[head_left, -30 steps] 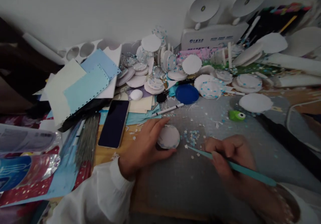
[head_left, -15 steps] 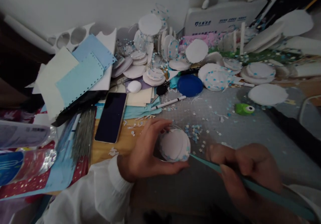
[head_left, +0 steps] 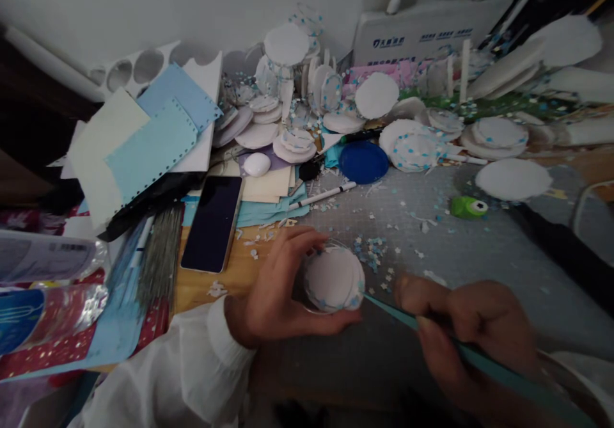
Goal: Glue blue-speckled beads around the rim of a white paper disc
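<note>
Near the left hand (head_left: 275, 297) lies 1 dark-screened phone (head_left: 212, 224).

Teal tool (head_left: 394, 313) partly behind right fingers (head_left: 433, 345)

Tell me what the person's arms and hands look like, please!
The left grip and right grip are both bare, with no gloves. The left sleeve is long, loose, white and wrinkly, with a gathered cuff at the wrist. Only a blurry, pale bit of the right sleeve shows.
</note>
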`<action>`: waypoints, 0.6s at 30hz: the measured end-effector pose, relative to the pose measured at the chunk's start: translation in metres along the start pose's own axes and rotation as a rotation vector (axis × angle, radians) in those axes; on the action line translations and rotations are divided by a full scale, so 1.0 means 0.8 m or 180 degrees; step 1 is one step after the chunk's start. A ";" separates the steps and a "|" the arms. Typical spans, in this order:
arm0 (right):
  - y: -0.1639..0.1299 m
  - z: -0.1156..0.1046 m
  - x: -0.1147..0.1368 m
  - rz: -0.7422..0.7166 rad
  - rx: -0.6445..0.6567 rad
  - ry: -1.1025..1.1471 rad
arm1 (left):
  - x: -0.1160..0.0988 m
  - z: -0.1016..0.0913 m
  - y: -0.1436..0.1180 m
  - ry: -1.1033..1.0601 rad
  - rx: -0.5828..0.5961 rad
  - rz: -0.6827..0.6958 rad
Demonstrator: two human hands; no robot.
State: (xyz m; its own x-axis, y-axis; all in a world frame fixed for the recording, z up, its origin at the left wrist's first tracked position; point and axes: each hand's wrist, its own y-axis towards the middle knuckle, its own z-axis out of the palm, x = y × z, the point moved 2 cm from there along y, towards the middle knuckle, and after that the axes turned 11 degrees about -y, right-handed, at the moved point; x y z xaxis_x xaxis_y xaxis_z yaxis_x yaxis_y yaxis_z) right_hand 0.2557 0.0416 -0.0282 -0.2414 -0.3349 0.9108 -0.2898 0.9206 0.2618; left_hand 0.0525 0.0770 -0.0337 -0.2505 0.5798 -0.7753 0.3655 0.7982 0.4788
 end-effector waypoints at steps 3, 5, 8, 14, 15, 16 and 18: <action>0.000 0.000 0.000 -0.0146 0.0091 0.0068 | 0.001 0.000 -0.001 0.0018 -0.0001 0.0018; 0.000 0.001 0.000 -0.0105 0.0072 0.0016 | 0.001 0.000 0.000 0.0026 -0.0002 0.0035; 0.000 0.001 0.000 -0.0151 0.0019 0.0014 | 0.000 0.000 0.001 0.0034 -0.0014 0.0070; -0.003 0.000 -0.002 -0.0049 -0.0124 -0.0033 | 0.000 0.000 0.000 -0.0008 -0.0082 0.0108; -0.004 0.001 -0.002 -0.0036 -0.0128 -0.0022 | 0.000 0.000 0.000 -0.0017 -0.0076 0.0113; -0.004 0.001 -0.002 -0.0044 -0.0124 0.0007 | 0.000 0.000 0.000 -0.0019 -0.0064 0.0118; -0.004 0.003 -0.003 -0.0074 -0.0125 0.0100 | 0.001 0.000 -0.001 -0.0003 -0.0050 0.0125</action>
State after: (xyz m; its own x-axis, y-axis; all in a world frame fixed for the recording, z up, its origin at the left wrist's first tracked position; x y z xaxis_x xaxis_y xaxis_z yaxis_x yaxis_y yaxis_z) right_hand 0.2551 0.0389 -0.0321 -0.2058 -0.3503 0.9137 -0.2583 0.9201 0.2946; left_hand 0.0520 0.0768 -0.0345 -0.2354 0.6106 -0.7561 0.3608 0.7773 0.5154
